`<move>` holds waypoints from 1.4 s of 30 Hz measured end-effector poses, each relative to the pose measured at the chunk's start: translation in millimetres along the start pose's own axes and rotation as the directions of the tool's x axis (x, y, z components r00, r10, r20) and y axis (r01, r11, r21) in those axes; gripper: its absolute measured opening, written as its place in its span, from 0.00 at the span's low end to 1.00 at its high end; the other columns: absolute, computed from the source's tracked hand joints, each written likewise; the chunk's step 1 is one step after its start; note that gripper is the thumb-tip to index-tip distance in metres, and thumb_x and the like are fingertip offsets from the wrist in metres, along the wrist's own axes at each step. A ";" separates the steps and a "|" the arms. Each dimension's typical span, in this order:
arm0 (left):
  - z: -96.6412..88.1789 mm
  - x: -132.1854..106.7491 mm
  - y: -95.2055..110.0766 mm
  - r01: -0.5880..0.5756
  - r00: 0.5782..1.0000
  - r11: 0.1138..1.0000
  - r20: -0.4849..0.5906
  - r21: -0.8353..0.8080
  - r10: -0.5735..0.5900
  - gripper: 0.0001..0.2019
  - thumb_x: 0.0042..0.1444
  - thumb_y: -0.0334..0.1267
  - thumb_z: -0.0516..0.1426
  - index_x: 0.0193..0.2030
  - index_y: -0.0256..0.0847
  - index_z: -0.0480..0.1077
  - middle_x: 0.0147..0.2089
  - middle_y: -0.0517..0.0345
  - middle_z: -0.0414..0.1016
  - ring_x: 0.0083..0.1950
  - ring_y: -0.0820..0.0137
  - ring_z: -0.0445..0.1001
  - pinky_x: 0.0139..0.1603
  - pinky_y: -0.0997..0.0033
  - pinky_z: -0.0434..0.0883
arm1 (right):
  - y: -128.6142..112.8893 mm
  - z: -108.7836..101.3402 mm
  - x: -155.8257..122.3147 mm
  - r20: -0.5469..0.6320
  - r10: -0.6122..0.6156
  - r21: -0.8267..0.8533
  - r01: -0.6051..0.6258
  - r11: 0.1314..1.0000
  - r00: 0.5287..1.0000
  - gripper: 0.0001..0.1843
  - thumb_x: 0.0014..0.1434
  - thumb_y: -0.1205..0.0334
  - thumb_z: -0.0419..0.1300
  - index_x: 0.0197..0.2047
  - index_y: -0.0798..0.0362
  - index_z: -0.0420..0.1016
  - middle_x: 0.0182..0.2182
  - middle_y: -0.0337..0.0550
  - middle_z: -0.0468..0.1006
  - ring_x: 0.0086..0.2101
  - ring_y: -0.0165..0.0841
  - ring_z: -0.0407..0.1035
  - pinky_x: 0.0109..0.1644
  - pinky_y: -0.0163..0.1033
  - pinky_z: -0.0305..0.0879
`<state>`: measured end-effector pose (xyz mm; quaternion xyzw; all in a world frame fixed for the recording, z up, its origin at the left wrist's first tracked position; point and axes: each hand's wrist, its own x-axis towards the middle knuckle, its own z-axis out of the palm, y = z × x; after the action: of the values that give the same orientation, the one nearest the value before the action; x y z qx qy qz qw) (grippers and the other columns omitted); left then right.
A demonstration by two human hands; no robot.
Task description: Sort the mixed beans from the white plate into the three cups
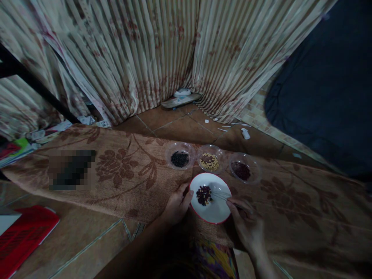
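A white bowl (216, 211) with a red rim holds a small heap of mixed dark and pale beans (204, 195). My left hand (178, 203) grips its left rim, thumb over the edge. On the right side my right hand (247, 223) closes around a slim metal utensil (221, 195) with long thin prongs. Its tips reach into the bowl beside the beans; its exact kind is unclear. Just beyond the bowl stand three clear plastic bowls: one with black beans (179, 159), one with yellow beans (209, 162), one with dark red beans (242, 171).
A brown flowered cloth (128, 186) covers the long table. At left lies a pixelated dark object (72, 170). Striped curtains (151, 50) hang behind, with a skateboard (180, 100) and litter on the tiled floor. A red item (31, 228) lies lower left.
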<state>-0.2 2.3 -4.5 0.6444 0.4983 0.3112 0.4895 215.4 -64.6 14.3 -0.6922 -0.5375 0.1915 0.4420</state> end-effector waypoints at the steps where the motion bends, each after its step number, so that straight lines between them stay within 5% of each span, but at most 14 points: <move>1: 0.2 0.0 -0.3 0.001 1.000 1.000 -0.002 -0.003 -0.001 0.17 0.62 0.43 0.49 0.54 0.38 0.66 0.38 0.55 0.78 0.36 0.68 0.75 0.37 0.72 0.69 | 0.9 0.2 0.1 0.004 -0.001 0.001 0.001 1.000 1.000 0.11 0.55 0.53 0.59 0.32 0.51 0.77 0.34 0.44 0.78 0.38 0.36 0.72 0.43 0.41 0.67; 16: 0.5 -0.4 -1.5 0.018 1.000 0.999 -0.011 -0.027 -0.018 0.17 0.61 0.44 0.49 0.53 0.40 0.67 0.38 0.56 0.78 0.37 0.67 0.75 0.39 0.72 0.69 | 3.0 2.0 -0.2 -0.007 0.004 0.037 -0.004 0.999 1.000 0.11 0.54 0.53 0.60 0.32 0.51 0.77 0.35 0.46 0.78 0.39 0.38 0.72 0.44 0.44 0.68; 24: 0.0 -0.6 1.7 0.011 1.000 1.000 -0.009 -0.022 -0.011 0.17 0.62 0.44 0.49 0.52 0.39 0.67 0.38 0.55 0.78 0.36 0.68 0.75 0.38 0.72 0.69 | 5.2 -6.5 0.1 -0.105 0.092 0.079 -0.084 0.993 0.990 0.12 0.53 0.52 0.62 0.33 0.53 0.77 0.34 0.46 0.79 0.36 0.38 0.73 0.41 0.44 0.68; 31: -1.7 0.2 2.9 0.013 1.000 1.000 -0.010 -0.024 -0.014 0.17 0.61 0.43 0.49 0.54 0.40 0.66 0.42 0.55 0.78 0.39 0.66 0.75 0.42 0.71 0.69 | 8.3 -43.7 48.3 -0.466 -0.011 0.034 0.031 0.999 0.885 0.14 0.48 0.52 0.65 0.30 0.56 0.78 0.30 0.46 0.79 0.33 0.38 0.73 0.41 0.45 0.69; 37: -1.8 0.7 1.5 0.017 1.000 0.999 0.007 -0.030 -0.016 0.17 0.62 0.43 0.48 0.54 0.41 0.66 0.44 0.55 0.78 0.40 0.67 0.76 0.42 0.71 0.69 | 33.3 -55.8 74.7 -0.605 0.085 0.090 -0.038 0.995 0.792 0.19 0.46 0.50 0.66 0.31 0.60 0.78 0.29 0.49 0.79 0.32 0.40 0.74 0.41 0.48 0.70; 39: -1.5 0.4 1.2 0.017 1.000 0.999 0.016 -0.032 -0.016 0.17 0.62 0.43 0.48 0.54 0.41 0.65 0.43 0.55 0.78 0.39 0.67 0.76 0.41 0.72 0.69 | 28.6 -52.4 67.7 -0.603 0.070 0.082 -0.026 0.996 0.795 0.17 0.46 0.51 0.66 0.30 0.59 0.78 0.30 0.49 0.79 0.33 0.39 0.74 0.44 0.49 0.69; 42: -0.9 -0.3 1.0 0.019 1.000 1.000 0.005 -0.014 -0.019 0.17 0.62 0.43 0.48 0.55 0.40 0.65 0.40 0.56 0.78 0.38 0.67 0.76 0.40 0.72 0.69 | 10.3 -42.6 47.7 -0.495 0.069 0.088 -0.029 0.996 0.866 0.15 0.47 0.52 0.65 0.30 0.57 0.78 0.31 0.48 0.79 0.33 0.39 0.73 0.43 0.48 0.69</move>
<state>-0.8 2.3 -3.3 0.6372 0.5009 0.3084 0.4980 269.5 -38.6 38.7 -0.7138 -0.3801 0.0388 0.5870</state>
